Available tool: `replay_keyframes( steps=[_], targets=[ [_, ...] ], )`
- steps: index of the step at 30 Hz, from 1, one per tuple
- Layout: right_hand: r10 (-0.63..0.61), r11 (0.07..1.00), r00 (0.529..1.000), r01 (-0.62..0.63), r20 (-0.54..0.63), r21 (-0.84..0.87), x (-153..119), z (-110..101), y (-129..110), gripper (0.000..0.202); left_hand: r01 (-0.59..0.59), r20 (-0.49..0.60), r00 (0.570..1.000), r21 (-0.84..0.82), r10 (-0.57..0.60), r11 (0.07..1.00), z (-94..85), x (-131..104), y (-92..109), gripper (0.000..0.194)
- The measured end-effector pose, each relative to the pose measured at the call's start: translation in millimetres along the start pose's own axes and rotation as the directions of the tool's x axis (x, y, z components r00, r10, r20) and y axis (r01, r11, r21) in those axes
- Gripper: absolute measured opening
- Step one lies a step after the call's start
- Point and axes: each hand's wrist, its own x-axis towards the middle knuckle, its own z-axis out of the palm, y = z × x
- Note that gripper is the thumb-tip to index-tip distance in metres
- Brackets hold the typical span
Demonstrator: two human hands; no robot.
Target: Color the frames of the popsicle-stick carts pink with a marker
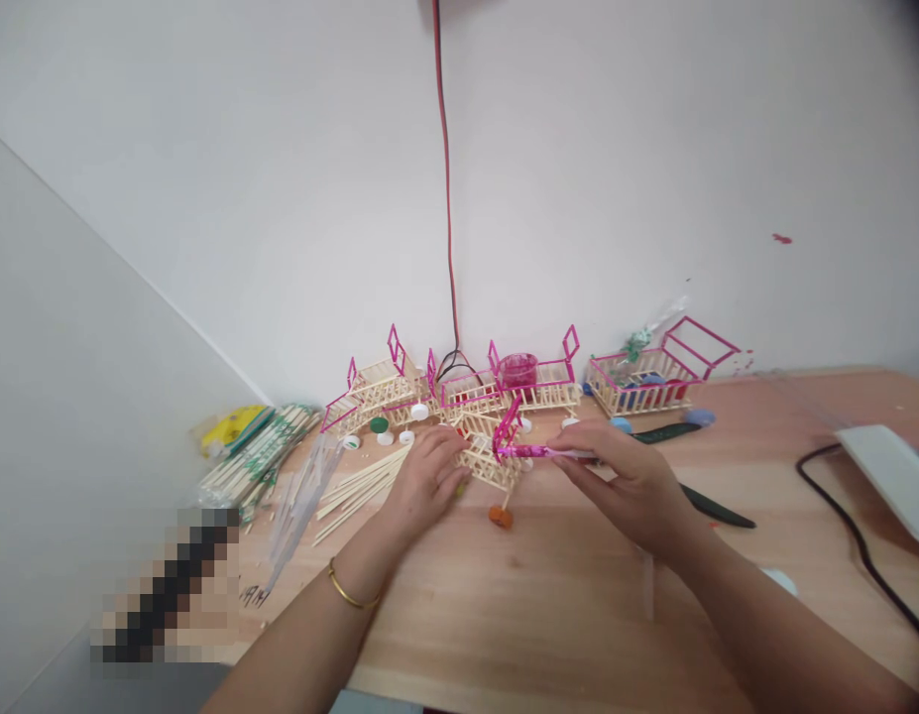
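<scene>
My left hand [423,481] is closed on the edge of a small cart [490,468] built from thin wooden sticks. The cart tilts above the table, and an orange bottle cap [501,517] serves as a wheel on its near side. Its handle frame is magenta, while most of the body is bare wood. Between the thumb and fingers of my right hand [627,481] is a paintbrush [529,451] with a pale handle and a magenta-coated end. The brush end meets the magenta frame of the cart.
Several similar stick carts [548,397] stand along the wall, with a cup of magenta paint [518,371] among them. Another cart [641,385] holds bottle caps. Loose sticks [359,491] and bagged sticks [270,446] lie left. A white box [894,481] and black cable [850,531] are right.
</scene>
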Motion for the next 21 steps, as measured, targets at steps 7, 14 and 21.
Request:
replay_keyframes(
  steps=[7,14,21],
  targets=[
    [0.023,1.0,0.999,-0.023,-0.026,0.012,1.2,-1.0,-1.1,0.012,0.008,0.013,1.0,-0.001,-0.008,1.0,-0.3,-0.6,-1.0,0.03],
    [0.013,1.0,1.0,-0.013,-0.012,0.014,-1.0,-1.3,0.6,0.014,0.007,0.002,1.0,0.0,-0.007,1.0,-0.8,-0.9,-0.3,0.028],
    [0.052,0.998,0.997,-0.05,-0.06,0.031,-1.0,-2.2,-2.0,0.015,-0.005,-0.007,1.0,0.013,0.005,1.0,-0.4,-0.5,-0.8,0.028]
  ],
)
